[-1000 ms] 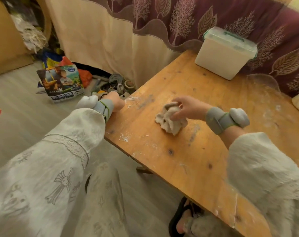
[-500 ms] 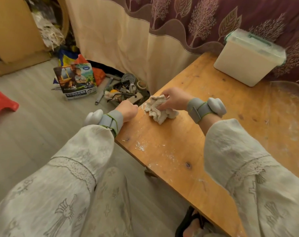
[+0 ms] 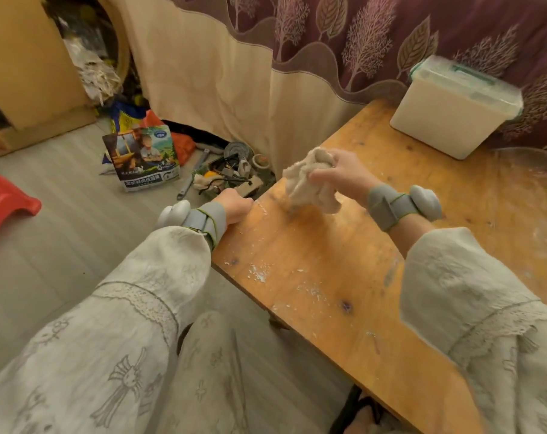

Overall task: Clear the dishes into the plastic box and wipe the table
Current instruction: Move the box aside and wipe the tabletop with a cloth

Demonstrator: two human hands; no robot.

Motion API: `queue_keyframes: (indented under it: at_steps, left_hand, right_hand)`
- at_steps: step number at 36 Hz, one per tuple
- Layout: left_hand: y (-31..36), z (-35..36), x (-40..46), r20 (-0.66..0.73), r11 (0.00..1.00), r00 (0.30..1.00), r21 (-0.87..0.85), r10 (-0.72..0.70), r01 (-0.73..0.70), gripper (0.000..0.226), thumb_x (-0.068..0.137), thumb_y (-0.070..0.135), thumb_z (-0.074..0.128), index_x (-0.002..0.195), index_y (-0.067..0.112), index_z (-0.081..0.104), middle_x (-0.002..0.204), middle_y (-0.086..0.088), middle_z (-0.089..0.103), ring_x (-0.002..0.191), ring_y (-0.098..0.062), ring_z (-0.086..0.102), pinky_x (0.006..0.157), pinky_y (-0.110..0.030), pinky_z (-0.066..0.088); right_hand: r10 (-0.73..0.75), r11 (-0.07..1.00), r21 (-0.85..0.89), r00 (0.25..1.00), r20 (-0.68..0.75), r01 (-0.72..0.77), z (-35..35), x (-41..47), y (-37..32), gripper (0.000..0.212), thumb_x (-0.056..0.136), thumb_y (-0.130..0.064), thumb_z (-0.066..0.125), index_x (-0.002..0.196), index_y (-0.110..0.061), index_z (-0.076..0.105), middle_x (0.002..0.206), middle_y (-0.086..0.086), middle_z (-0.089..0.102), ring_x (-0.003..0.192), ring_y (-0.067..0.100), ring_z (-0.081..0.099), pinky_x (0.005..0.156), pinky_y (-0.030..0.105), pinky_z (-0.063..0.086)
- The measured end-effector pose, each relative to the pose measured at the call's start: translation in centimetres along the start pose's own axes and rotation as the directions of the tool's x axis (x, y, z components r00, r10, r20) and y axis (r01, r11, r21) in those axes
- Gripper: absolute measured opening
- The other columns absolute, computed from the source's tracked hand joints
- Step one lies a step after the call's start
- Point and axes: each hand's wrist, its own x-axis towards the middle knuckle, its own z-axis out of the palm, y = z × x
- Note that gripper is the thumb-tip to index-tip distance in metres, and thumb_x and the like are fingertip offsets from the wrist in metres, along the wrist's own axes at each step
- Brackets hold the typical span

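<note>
Right hand [image 3: 344,175] grips rag [image 3: 309,183] at table's [image 3: 344,292] far-left corner; left hand [image 3: 234,205] closed on left edge. Box [image 3: 450,117] far right.

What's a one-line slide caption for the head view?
Right hand lifts a crumpled rag at the wooden table corner; left hand rests on the edge, lidded plastic box behind.

Plastic box [image 3: 447,117] on table [image 3: 344,277] far corner (by curtain [image 3: 234,73]); bag [image 3: 143,158] on floor, left.
</note>
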Motion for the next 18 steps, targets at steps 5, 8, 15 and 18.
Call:
queue_keyframes:
  at_steps: [5, 8, 15, 18]
  left_hand:
    - [0.1, 0.1, -0.4, -0.062, 0.999, 0.998, 0.039, 0.003, 0.0, 0.053, 0.1, 0.03, 0.039, 0.143, -0.001, 0.032, 0.146, -0.015, 0.037, 0.13, -0.032, 0.04, 0.099, -0.032, 0.037]
    - [-0.2, 0.2, -0.5, -0.095, 0.996, 0.995, 0.085, 0.019, -0.011, 0.051, 0.099, 0.032, 0.041, 0.136, -0.002, 0.042, 0.137, -0.018, 0.047, 0.122, -0.034, 0.047, 0.095, -0.035, 0.04]
    - [-0.1, 2.4, -1.6, -0.32, 0.969, 0.94, 0.245, 0.122, -0.042, 0.037, 0.099, 0.021, 0.038, 0.108, -0.008, 0.061, 0.115, -0.026, 0.06, 0.108, -0.041, 0.054, 0.089, -0.042, 0.043]
    - [-0.1, 3.5, -2.5, -0.373, 0.919, 0.909, 0.392, 0.188, -0.029, 0.033, 0.1, 0.015, 0.035, 0.108, -0.005, 0.06, 0.115, -0.023, 0.06, 0.11, -0.04, 0.053, 0.09, -0.042, 0.042]
  right_hand:
    - [0.073, 0.974, -0.223, 0.985, 0.159, -0.036, -0.1, -3.5, 1.5, 0.04, 0.088, -0.013, 0.058, 0.125, -0.002, 0.051, 0.12, 0.014, 0.053, 0.114, 0.027, 0.05, 0.095, 0.035, 0.042]
    - [0.123, 0.984, -0.151, 0.975, 0.185, -0.095, -0.7, -5.8, 2.8, 0.032, 0.089, -0.012, 0.058, 0.119, 0.0, 0.057, 0.112, 0.01, 0.054, 0.107, 0.023, 0.052, 0.094, 0.036, 0.043]
    - [0.247, 0.956, -0.223, 0.934, 0.259, -0.191, -2.9, -11.8, 5.3, 0.044, 0.08, -0.019, 0.061, 0.114, 0.009, 0.055, 0.098, 0.019, 0.063, 0.084, 0.025, 0.055, 0.081, 0.042, 0.049]
    - [0.252, 0.951, -0.255, 0.917, 0.31, -0.175, -3.6, -14.3, 6.1, 0.037, 0.082, -0.014, 0.061, 0.114, 0.005, 0.057, 0.092, 0.009, 0.057, 0.083, 0.019, 0.05, 0.079, 0.038, 0.049]
